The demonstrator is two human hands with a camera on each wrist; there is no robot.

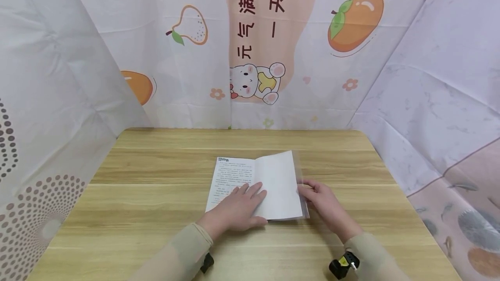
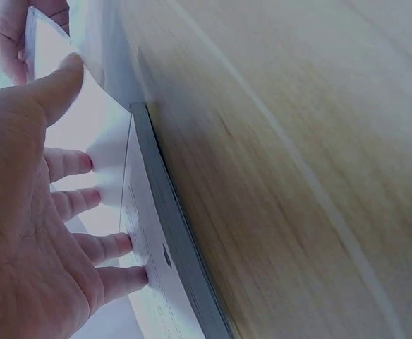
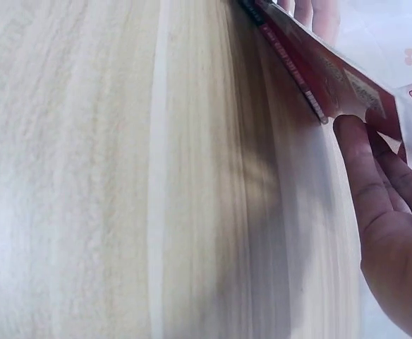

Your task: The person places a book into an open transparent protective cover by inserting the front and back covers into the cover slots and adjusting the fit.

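Note:
An open book lies on the wooden table, its left page printed and its right page blank white. A clear plastic cover sticks out past the right edge. My left hand rests on the pages near the fold, with fingers spread and straight. At the right edge, my right hand pinches the clear cover between thumb and fingers. The right wrist view shows the red outer cover slanting up off the table beside my right thumb. Part of the printed page is hidden beneath my left hand.
The wooden table extends around the book on all sides. Patterned cloth hangs behind it, with more cloth at the left and right. A black wrist device is strapped at my right sleeve.

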